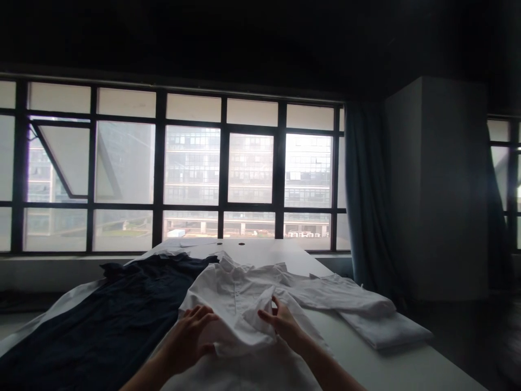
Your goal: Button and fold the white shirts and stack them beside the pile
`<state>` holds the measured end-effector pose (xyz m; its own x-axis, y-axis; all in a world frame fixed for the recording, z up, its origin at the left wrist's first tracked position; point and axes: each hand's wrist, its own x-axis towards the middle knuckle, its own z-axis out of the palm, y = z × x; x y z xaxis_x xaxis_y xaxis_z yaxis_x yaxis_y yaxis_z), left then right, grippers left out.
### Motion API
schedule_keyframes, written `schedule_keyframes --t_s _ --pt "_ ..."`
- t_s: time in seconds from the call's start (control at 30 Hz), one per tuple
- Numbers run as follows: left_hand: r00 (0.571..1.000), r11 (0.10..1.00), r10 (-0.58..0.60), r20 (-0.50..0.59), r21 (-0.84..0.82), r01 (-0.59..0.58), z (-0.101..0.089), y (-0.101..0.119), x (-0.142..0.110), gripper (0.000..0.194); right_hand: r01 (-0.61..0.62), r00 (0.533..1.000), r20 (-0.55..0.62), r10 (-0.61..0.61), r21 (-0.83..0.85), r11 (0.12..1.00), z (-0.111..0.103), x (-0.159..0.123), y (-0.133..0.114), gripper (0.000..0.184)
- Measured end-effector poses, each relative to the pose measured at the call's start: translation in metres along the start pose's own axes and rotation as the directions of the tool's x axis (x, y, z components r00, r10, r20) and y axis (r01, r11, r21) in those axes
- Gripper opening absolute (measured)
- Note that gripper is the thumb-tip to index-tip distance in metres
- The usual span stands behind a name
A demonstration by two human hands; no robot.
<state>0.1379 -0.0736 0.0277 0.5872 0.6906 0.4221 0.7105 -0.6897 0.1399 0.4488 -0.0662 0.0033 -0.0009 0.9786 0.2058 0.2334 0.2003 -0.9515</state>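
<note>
A white collared shirt (228, 296) with a buttoned front lies spread on the white table, its collar pointing away from me. At its lower left edge, my left hand (189, 334) is curved with the thumb apart from the fingers, touching or close to the cloth. My right hand (283, 323) pinches a raised fold of the shirt between thumb and fingers, right of the button line. Part of the shirt is bunched between both hands. The right fingertips are partly hidden by cloth.
A dark navy garment (109, 309) lies along the left, over paler cloth. Folded white cloth (386, 326) rests on the table's right side, beneath a white sleeve (354, 296). The white table (280, 250) reaches toward the windows (252, 168). A dark curtain (368, 206) hangs right.
</note>
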Motion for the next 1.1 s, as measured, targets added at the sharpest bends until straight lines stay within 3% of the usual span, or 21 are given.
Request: schedule_keyframes --t_s 0.1,0.2,0.3,0.37,0.43,0.53,0.63,0.7,0.77,0.87,0.9,1.0,1.03,1.1 --pt "0.999 0.997 0.039 -0.003 0.06 -0.039 0.001 -0.002 -0.001 0.018 0.011 0.997 -0.078 -0.003 0.112 0.994 -0.002 0.001 -0.014 0.038" --pt "0.995 0.995 0.079 -0.058 0.072 -0.075 0.002 -0.003 -0.003 0.029 0.088 0.995 -0.075 -0.071 0.255 0.963 -0.022 -0.002 -0.038 0.033" --pt "0.996 0.995 0.074 -0.05 0.067 -0.07 0.006 -0.004 -0.005 0.02 0.165 0.979 -0.172 -0.114 0.319 0.933 -0.054 -0.008 -0.057 0.041" --pt "0.997 0.995 0.074 -0.021 0.065 -0.073 0.011 -0.004 -0.005 0.032 0.207 0.946 -0.301 -0.121 0.274 0.939 -0.074 -0.011 -0.057 0.046" --pt "0.998 0.996 0.068 -0.018 0.067 -0.067 0.017 -0.007 -0.005 0.04 0.219 0.928 -0.335 -0.162 0.137 0.966 -0.088 -0.013 -0.046 0.062" --pt "0.999 0.996 0.018 -0.044 0.091 -0.014 0.024 -0.015 -0.005 0.04 0.207 0.947 -0.189 -0.26 -0.261 0.943 -0.099 -0.013 -0.016 0.08" --pt "0.995 0.988 -0.057 -0.078 0.142 0.067 0.024 -0.029 -0.006 0.041 0.193 0.964 -0.018 -0.265 -0.638 0.746 -0.099 -0.013 0.008 0.078" --pt "0.988 0.975 -0.122 -0.093 0.174 0.137 0.021 -0.041 -0.007 0.045 0.152 0.973 0.008 -0.23 -0.772 0.617 -0.094 -0.011 0.015 0.073" --pt "0.976 0.957 -0.199 -0.092 0.196 0.214 0.019 -0.051 -0.008 0.049 0.112 0.976 -0.011 -0.219 -0.832 0.543 -0.087 -0.008 0.014 0.077" --pt "0.951 0.927 -0.307 -0.045 0.212 0.309 0.022 -0.062 -0.009 0.053 0.126 0.97 0.001 -0.241 -0.855 0.503 -0.074 -0.005 0.006 0.088" --pt "0.944 0.921 -0.33 -0.021 0.212 0.327 0.024 -0.065 -0.009 0.053 0.147 0.969 0.026 -0.245 -0.859 0.491 -0.069 -0.005 0.003 0.081" --pt "0.933 0.916 -0.359 0.023 0.203 0.347 0.03 -0.068 -0.009 0.052 0.258 0.952 0.145 -0.269 -0.853 0.453 -0.059 -0.006 -0.012 0.035" --pt "0.933 0.917 -0.358 0.03 0.202 0.345 0.031 -0.069 -0.009 0.052 0.294 0.946 0.182 -0.27 -0.834 0.467 -0.058 -0.007 -0.019 0.024" --pt "0.932 0.916 -0.359 0.044 0.207 0.343 0.031 -0.068 -0.009 0.049 0.307 0.95 0.211 -0.229 -0.754 0.581 -0.061 -0.012 -0.036 0.02"
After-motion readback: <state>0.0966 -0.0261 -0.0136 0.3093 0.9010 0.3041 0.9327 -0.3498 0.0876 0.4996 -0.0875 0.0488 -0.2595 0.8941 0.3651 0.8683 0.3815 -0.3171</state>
